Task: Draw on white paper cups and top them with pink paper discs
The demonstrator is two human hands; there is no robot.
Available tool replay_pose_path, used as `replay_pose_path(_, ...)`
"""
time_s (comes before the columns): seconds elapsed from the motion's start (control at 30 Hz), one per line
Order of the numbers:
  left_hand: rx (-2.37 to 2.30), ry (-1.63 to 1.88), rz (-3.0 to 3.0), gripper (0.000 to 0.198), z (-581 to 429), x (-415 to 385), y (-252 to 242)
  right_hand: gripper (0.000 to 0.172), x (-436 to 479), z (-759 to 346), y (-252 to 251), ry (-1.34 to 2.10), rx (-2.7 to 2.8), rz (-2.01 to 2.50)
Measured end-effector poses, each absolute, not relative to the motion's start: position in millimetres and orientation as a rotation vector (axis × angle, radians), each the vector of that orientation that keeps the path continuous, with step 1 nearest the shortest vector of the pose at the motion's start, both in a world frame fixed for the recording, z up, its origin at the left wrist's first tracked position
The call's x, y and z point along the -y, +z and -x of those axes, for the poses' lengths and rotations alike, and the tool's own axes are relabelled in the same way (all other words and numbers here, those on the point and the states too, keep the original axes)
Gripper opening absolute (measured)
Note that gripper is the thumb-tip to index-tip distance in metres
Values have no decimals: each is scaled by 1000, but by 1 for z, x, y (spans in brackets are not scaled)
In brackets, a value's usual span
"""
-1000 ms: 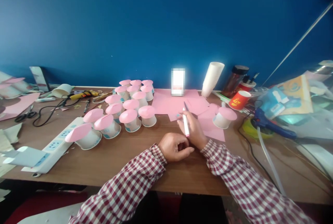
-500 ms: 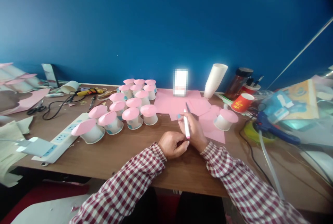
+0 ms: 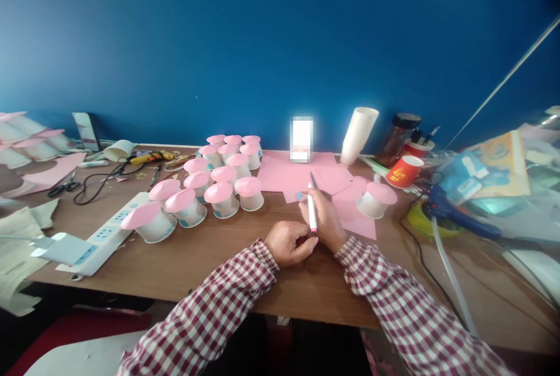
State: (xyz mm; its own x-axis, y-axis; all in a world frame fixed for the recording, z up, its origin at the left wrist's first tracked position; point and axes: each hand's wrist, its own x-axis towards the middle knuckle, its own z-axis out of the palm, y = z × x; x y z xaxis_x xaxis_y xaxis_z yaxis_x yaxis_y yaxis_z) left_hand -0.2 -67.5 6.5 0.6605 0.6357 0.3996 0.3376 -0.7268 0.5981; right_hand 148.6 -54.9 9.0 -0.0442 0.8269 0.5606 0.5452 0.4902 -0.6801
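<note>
My right hand (image 3: 326, 218) is closed around a white marker (image 3: 312, 210) with a pink end pointing toward me. A thin dark pointed piece (image 3: 314, 179) sticks out beyond the fingers; its kind is unclear. A small light-blue spot (image 3: 300, 196) shows at the fingertips. Just left of it, my left hand (image 3: 291, 243) rests on the table with curled fingers, its thumb close to the marker's pink end. Whatever it may hold is hidden. Pink paper sheets (image 3: 284, 173) lie beyond both hands. One paper cup with a pink disc (image 3: 377, 201) stands to the right.
Several pink-topped paper cups (image 3: 222, 198) stand left of my hands, beside a white power strip (image 3: 105, 233). A stack of white cups (image 3: 359, 134) leans near the wall. At right are a red cup (image 3: 405, 171), a jar (image 3: 399, 137) and a blue glue gun (image 3: 464, 218).
The view has shifted slightly. Both hands keep nearly the same pose, and the marker stays in my right hand.
</note>
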Motion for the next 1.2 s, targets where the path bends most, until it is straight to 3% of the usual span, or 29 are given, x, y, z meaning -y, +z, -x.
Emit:
replay_pose_path(0.37, -761, 812, -2463, 29, 0, 69, 5, 35, 41, -175, 16, 488, 1325, 1318)
replay_pose_path(0.83, -823, 839, -2501, 26, -2, 65, 0, 38, 43, -169, 20, 714, 1252, 1350)
replay_pose_path(1.2, -1017, 1067, -2473, 30, -14, 43, 6, 33, 36, -177, 5, 561, 1424, 1280)
